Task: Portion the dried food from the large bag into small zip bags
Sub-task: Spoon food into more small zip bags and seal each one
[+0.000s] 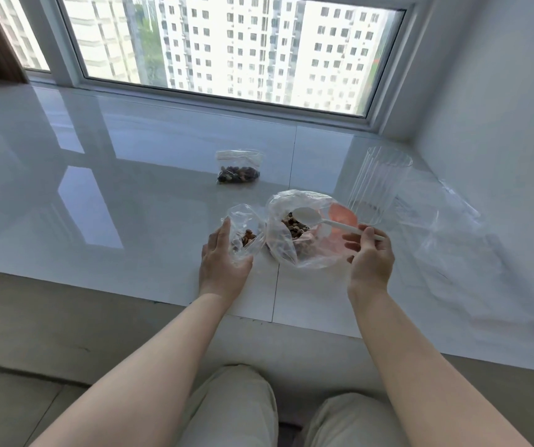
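The large clear bag (286, 251) stands open on the white window sill (130, 195), with brown dried food (294, 227) inside it. My right hand (369, 256) pinches the handle of a white plastic spoon (307, 216), whose bowl hovers over the large bag's mouth. My left hand (222, 259) grips a small clear zip bag (244, 232) just left of the large bag; a little dried food lies in it. A second small zip bag (239, 166), holding dried food, lies flat farther back on the sill.
A tall clear ribbed glass (377, 188) stands right of the large bag. Clear plastic bags (452, 221) lie crumpled at the right near the wall. The window is behind the sill. My knees are below the sill's front edge.
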